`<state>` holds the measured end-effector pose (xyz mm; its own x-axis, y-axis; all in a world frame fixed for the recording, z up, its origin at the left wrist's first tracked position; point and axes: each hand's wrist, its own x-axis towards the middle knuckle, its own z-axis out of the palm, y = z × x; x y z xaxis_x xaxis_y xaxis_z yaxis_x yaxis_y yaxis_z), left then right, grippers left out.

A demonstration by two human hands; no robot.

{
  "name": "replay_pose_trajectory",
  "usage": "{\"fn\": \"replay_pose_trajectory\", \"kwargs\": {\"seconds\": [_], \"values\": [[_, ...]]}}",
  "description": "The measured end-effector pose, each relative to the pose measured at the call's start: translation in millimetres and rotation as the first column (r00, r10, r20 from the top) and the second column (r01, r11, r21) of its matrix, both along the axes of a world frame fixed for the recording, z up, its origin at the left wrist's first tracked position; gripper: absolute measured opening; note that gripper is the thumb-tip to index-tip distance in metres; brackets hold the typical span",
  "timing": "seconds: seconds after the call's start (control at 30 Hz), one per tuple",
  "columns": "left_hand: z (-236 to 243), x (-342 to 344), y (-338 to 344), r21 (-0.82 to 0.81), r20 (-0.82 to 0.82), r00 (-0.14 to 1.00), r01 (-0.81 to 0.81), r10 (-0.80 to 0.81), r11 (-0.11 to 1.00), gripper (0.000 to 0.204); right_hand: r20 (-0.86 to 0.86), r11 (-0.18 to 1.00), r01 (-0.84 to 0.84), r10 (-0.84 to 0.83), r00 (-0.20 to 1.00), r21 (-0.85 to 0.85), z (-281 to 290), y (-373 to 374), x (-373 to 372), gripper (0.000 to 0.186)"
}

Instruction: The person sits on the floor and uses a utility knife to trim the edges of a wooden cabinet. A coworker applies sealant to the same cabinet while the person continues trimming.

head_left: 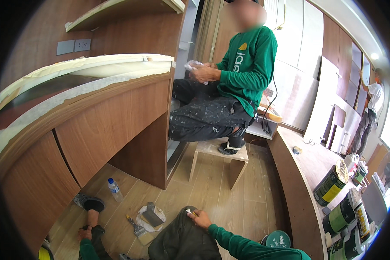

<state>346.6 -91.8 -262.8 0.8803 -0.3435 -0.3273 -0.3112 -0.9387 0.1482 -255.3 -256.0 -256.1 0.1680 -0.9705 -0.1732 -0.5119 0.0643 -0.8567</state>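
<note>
The right hand (201, 219) rests at the near middle, over the wearer's dark-trousered knee (182, 238), thumb and fingers pinching a small pale piece (190, 212) whose kind is too small to tell; the left hand (85, 234) is low at the near left, against the lower leg beside a clog-type shoe (89, 202), and whether it is spread or closed I cannot tell. Largest of all, a curved wood-grain drawer desk (112, 119) fills the left, pale masking strips (80, 92) running along its edges. On the right a long raised platform (297, 195) curves from near to far, with white panels (323, 102) leaning beyond it. In the far middle a co-worker in a green top (251, 60) holds crumpled clear plastic (194, 65), one foot on a wooden step stool (210, 148); a second worker (372, 104) stands at the far right. Several paint cans (331, 186) stand on the platform at the right, and a green-topped tub (278, 239) sits on the floor just beside it. Left of the knee lie a flat paintbrush (139, 231) and, on a whitish sheet (160, 212), a dark grey block (152, 216); farther left stands a blue-capped plastic bottle (115, 190).
</note>
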Motion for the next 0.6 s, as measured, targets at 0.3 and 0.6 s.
{"fn": "replay_pose_trajectory", "kwargs": {"seconds": [0.3,0.6], "values": [[22,-18,5,-0.064,-0.046,0.999,-0.025,0.022,0.998,0.087,-0.011,1.0,0.002,-0.002,1.0,-0.027,-3,-1,0,0.053],[29,-21,10,-0.139,-0.063,0.998,0.007,-0.015,0.99,0.088,0.034,1.0,0.014,-0.014,0.999,0.008,6,4,4,0.046]]}}
